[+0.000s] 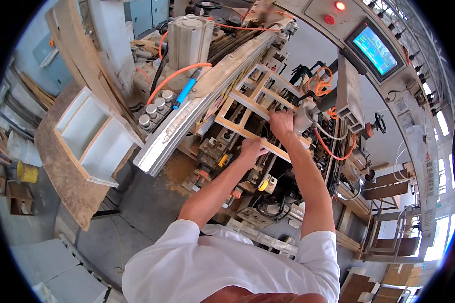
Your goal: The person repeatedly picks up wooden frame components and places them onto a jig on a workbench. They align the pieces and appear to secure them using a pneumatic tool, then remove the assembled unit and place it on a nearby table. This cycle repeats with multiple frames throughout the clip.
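A wooden frame (pixel 237 129) with crossbars, pale wood on some faces and white on others, lies on the metal machine bed in front of me. My left hand (pixel 253 150) has its fingers curled on the near rail. Farther up and to the right, my right hand (pixel 282 124) grips the frame by an inner bar, its fingertips partly hidden. A grey metal cylinder (pixel 303 120) sits close beside the right hand. Below the frame, metal clamp blocks (pixel 222 144) line the machine.
At the left, a white wooden shelf-like piece (pixel 88 136) rests on a brown board (pixel 55 151). A blue-handled tool (pixel 187 92) lies by a long metal beam (pixel 174 129). A control panel with a lit screen (pixel 375 49) hangs upper right. Orange hoses (pixel 322 83) loop near the frame.
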The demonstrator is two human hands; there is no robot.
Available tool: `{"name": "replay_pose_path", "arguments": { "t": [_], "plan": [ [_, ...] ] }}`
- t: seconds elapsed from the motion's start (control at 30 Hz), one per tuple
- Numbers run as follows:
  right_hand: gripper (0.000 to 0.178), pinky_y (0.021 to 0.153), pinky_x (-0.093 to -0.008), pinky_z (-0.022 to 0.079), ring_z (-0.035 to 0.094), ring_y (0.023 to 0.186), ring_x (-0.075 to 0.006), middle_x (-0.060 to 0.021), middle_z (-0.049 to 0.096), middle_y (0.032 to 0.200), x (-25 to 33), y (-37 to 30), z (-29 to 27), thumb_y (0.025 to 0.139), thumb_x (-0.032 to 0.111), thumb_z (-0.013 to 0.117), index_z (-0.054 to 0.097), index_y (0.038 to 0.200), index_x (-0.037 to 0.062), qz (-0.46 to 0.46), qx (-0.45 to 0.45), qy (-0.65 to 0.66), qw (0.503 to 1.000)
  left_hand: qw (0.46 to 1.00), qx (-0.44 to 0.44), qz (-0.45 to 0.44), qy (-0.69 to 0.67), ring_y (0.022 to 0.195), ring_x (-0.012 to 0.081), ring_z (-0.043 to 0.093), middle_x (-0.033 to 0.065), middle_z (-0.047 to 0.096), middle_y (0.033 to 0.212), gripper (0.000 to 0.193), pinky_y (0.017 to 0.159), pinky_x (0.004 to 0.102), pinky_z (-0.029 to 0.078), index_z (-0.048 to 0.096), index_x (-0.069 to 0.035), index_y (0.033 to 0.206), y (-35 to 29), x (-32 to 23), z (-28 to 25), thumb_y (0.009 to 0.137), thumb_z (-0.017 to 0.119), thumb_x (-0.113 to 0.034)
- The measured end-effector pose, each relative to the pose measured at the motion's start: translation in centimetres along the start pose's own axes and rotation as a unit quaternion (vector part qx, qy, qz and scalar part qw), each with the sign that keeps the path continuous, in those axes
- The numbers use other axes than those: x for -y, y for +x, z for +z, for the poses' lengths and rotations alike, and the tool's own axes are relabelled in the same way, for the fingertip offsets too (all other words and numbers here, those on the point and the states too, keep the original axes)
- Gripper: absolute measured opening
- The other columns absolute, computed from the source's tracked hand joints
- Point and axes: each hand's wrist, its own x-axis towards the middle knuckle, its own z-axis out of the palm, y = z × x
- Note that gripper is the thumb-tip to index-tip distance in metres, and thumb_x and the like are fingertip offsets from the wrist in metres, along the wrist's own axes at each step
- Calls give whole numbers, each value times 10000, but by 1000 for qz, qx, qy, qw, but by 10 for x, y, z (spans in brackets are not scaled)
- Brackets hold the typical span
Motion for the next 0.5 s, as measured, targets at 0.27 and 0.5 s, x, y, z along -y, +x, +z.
{"name": "replay_pose_path", "arguments": {
  "t": [0.27,0.5],
  "plan": [
    [155,927,-447,385,660,933,-262,-97,719,867,2,-5,2,825,121,585,687,941,105,16,16,-26,999,999,34,-9,23,1068,287,635,197,600,1178,322,909,419,595,468,126,1203,-17,4,-5,1008,496,-130],
    [118,902,-445,385,657,925,-273,-120,719,860,-2,-1,-9,822,141,593,678,895,101,-8,6,5,1000,997,69,10,43,892,262,672,131,636,964,177,790,401,613,585,42,1007,36,-38,-4,951,555,-122]
  ]
}}
